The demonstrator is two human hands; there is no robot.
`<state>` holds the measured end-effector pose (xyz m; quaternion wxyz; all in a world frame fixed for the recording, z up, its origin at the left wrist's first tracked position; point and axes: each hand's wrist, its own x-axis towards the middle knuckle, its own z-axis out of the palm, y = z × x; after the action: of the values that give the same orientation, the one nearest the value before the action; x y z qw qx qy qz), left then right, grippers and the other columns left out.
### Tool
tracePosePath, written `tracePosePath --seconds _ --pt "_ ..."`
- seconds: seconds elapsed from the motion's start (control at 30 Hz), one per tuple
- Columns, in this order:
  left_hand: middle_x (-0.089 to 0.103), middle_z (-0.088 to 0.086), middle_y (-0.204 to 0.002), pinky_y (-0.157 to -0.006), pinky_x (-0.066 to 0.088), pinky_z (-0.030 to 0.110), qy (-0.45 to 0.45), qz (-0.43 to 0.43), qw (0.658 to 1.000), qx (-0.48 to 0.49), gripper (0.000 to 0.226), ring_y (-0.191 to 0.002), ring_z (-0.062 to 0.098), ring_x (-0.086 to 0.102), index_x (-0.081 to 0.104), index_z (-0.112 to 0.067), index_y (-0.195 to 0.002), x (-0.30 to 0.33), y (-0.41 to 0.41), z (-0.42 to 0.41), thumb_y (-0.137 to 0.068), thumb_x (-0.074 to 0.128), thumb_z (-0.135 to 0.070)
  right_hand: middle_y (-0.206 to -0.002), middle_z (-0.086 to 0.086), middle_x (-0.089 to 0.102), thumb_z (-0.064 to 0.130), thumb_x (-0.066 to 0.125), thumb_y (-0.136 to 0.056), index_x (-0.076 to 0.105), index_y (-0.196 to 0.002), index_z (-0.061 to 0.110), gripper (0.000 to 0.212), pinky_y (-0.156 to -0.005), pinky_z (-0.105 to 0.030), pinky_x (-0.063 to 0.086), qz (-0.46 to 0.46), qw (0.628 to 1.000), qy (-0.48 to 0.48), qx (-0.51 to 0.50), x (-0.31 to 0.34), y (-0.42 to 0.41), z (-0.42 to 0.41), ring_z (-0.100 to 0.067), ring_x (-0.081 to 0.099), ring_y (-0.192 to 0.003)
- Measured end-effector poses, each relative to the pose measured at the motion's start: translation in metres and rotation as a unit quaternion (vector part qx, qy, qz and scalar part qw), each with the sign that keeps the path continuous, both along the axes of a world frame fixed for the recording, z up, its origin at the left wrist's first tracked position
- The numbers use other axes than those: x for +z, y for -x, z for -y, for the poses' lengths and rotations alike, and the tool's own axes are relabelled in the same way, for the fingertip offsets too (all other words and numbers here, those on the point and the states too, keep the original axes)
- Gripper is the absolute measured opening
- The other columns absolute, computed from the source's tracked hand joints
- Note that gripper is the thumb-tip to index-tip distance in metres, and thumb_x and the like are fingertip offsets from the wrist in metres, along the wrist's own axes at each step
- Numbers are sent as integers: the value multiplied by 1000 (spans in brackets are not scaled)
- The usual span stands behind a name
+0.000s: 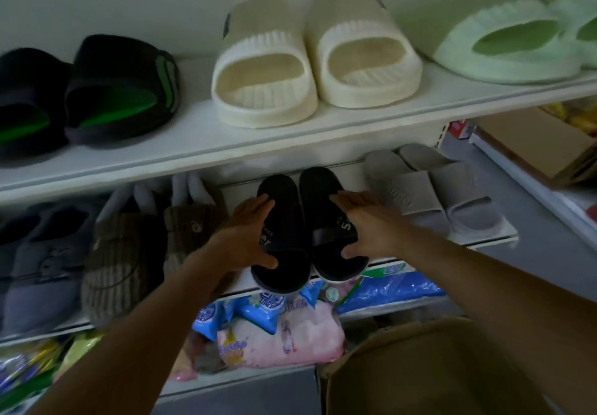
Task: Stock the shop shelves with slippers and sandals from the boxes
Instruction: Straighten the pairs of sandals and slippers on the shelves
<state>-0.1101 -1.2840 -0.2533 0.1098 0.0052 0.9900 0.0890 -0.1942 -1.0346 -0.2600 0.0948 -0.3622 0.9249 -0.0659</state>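
Dim shop shelving, middle shelf (pixel 381 254) at 6 o'clock: black slide pair (pixel 310 227)—light, springy foam by the look—left hand (pixel 250 237) and right hand (pixel 363 224) each clasping a strap, heels overhanging.

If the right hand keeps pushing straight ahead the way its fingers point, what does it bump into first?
The right hand grips a black slide, fingers aimed at the back of the lower shelf. Nothing shows ahead, so probably the shelf's back panel, though depth is unclear.
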Motion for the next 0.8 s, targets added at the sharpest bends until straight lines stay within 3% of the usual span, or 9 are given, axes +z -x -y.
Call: tracePosePath --seconds 0.1,0.23,0.37,0.5,0.8 --pt "14 7 -158 -113 15 25 2 39 999 -5 115 -144 22 16 11 -16 -153 -2 15 10 -65 82 -41 -156 -5 18 50 76 -66 6 -152 17 115 -110 -45 28 -21 997 -73 9 6 10 30 -29 18 -141" --pt "32 7 -150 -106 28 27 -17 -6 1000 -5 93 -136 25 34 30 -20 -147 -3 29 10 -70 79 -39 -149 -6 31 48 73 -69 17 -150 17 103 -105 -40 31 -77 988 -129 40 12 19 43 -28 25 -138" --pt "29 6 -148 -107 36 37 15 20 999 -47 110 -134 27 34 23 -24 -147 0 32 0 -58 84 -45 -144 -7 32 50 75 -64 12 -150 15 113 -96 -40 38 -111 982 -140 66 14 13 35 -29 35 -129" --pt "23 5 -148 -100 40 43 114 -4 992 -53 105 -135 28 30 19 -21 -147 -4 28 -14 -65 81 -41 -137 -8 40 46 71 -69 21 -146 13 97 -88 -39 43 -180 971 -133 82 9 7 31 -28 42 -121" --pt "32 5 -137 -93 43 43 102 -37 994 -28 94 -126 27 38 30 -19 -141 -3 38 -37 -65 81 -39 -126 -6 48 40 73 -62 30 -142 14 94 -70 -34 46 -174 970 -155 65 6 17 16 -26 51 -108"
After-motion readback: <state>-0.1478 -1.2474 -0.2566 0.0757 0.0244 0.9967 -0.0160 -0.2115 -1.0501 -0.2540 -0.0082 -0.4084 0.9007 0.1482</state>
